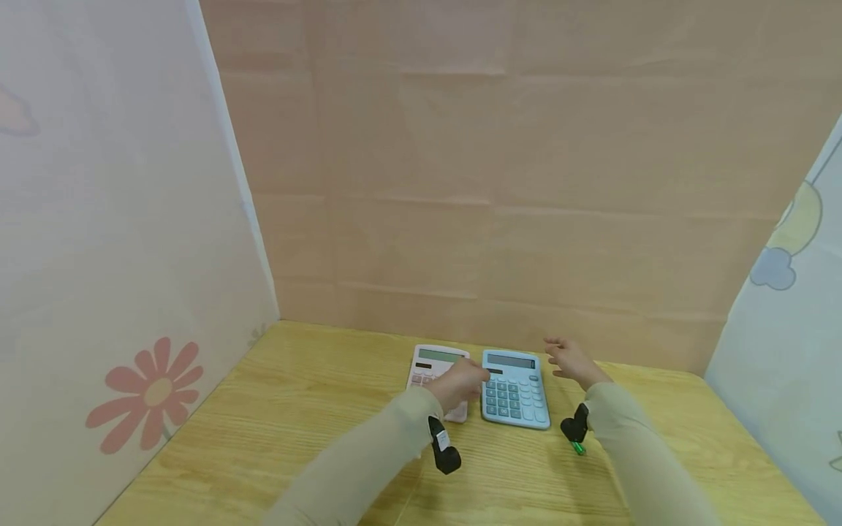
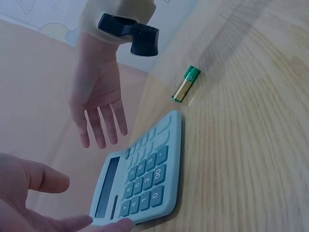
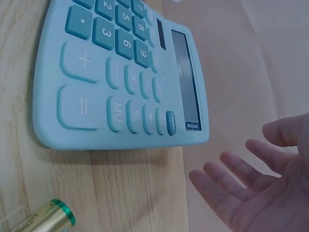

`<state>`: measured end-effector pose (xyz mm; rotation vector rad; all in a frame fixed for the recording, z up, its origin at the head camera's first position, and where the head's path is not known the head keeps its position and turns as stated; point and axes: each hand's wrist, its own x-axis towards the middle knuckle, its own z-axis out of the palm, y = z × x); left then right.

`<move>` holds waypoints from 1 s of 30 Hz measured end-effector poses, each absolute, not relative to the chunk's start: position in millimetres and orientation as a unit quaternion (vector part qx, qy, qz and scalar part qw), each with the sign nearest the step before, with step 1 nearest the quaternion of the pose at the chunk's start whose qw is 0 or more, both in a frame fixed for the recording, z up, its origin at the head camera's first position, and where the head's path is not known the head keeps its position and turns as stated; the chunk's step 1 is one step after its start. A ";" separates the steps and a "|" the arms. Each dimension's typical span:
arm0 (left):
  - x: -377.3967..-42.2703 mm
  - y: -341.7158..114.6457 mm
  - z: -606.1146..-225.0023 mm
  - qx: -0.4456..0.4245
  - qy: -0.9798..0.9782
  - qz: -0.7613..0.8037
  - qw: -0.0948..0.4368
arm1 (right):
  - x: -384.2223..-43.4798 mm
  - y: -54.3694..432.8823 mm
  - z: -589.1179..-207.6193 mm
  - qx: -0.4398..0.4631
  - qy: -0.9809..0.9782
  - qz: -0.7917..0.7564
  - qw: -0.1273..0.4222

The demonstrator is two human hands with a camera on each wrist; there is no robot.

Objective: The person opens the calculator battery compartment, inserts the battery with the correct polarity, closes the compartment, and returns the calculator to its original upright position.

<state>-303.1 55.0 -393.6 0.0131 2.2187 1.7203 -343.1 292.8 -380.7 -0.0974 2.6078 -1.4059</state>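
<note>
A light blue calculator (image 1: 513,398) lies face up on the table, its display (image 3: 186,77) showing a 0 at one end. My left hand (image 1: 460,381) hovers between it and a pink calculator (image 1: 439,356), covering part of the pink one. In the left wrist view the left hand's fingertips (image 2: 118,225) are at the blue calculator's side edge; whether they touch it I cannot tell. The left thumb stands apart from the fingers. My right hand (image 1: 571,361) is held above the table, right of the blue calculator, fingers (image 3: 241,181) loosely extended and holding nothing.
A green and gold battery (image 2: 187,83) lies on the wooden table (image 1: 316,409), right of the blue calculator and partly hidden by the right wrist's camera in the head view. A brown paper wall (image 1: 526,183) rises behind the table; patterned panels (image 1: 131,256) flank it.
</note>
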 end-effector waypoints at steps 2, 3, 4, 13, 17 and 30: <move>-302.2 57.6 -394.8 0.004 0.786 0.595 0.168 | -344.6 291.3 -381.5 -0.026 0.874 -0.475 0.099; -300.8 58.4 -395.2 0.006 0.787 0.593 0.171 | -345.1 290.7 -382.5 -0.023 0.873 -0.477 0.104; -299.9 58.9 -396.5 0.004 0.786 0.592 0.175 | -345.7 290.3 -384.0 -0.019 0.870 -0.480 0.109; -288.8 60.7 -402.5 -0.011 0.764 0.612 0.204 | -343.0 282.7 -393.3 -0.010 0.851 -0.504 0.145; -283.4 60.1 -400.2 -0.008 0.735 0.642 0.219 | -343.1 280.3 -396.6 0.005 0.847 -0.510 0.149; -276.8 58.6 -401.7 -0.003 0.740 0.636 0.220 | -345.1 279.4 -402.1 0.025 0.848 -0.507 0.156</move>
